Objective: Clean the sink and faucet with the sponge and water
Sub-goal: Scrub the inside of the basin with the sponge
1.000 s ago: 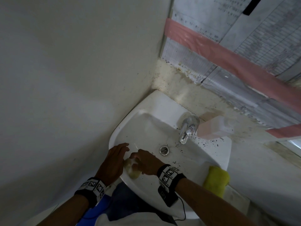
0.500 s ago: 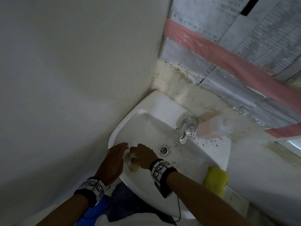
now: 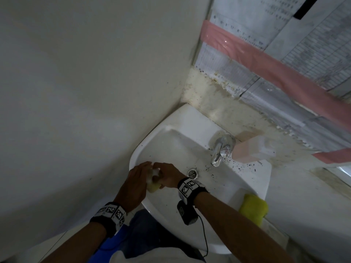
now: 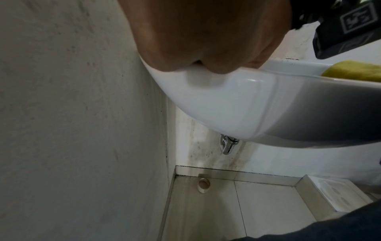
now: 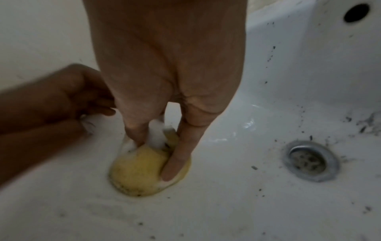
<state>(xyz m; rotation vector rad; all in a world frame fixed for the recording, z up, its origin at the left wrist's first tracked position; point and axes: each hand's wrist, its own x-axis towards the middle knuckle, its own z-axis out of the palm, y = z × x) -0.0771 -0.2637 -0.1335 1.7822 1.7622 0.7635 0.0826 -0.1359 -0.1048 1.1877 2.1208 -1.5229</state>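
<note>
Two hands are down in the sink (image 3: 252, 179) near its left rim, by the wall. The right hand (image 3: 168, 177) pinches a small, soapy yellow sponge (image 5: 142, 171) between thumb and fingers, pressing it on the basin floor to the left of the drain (image 5: 311, 160). The left hand (image 3: 135, 179) lies just beside it with its heel on the front rim; its fingers look loosely extended and seem to hold nothing, though the wrist view shows only the heel of the hand.

To do this pass well, I'd say keep the sponge flat rather than bunched, so more of its face rubs the porcelain. Work outward from here toward the drain and the back ledge, where black specks are thick around the faucet (image 3: 221, 151). No water is running that I can see; a rinse will likely be needed to carry the loosened grit down.

Compared with a second ago, both hands have crept a little toward the left rim and closer together, the sponge now more hidden between them. The yellow cloth (image 3: 253, 209) on the front right corner and the pink bottle (image 3: 252, 151) beside the faucet have not moved.
</note>
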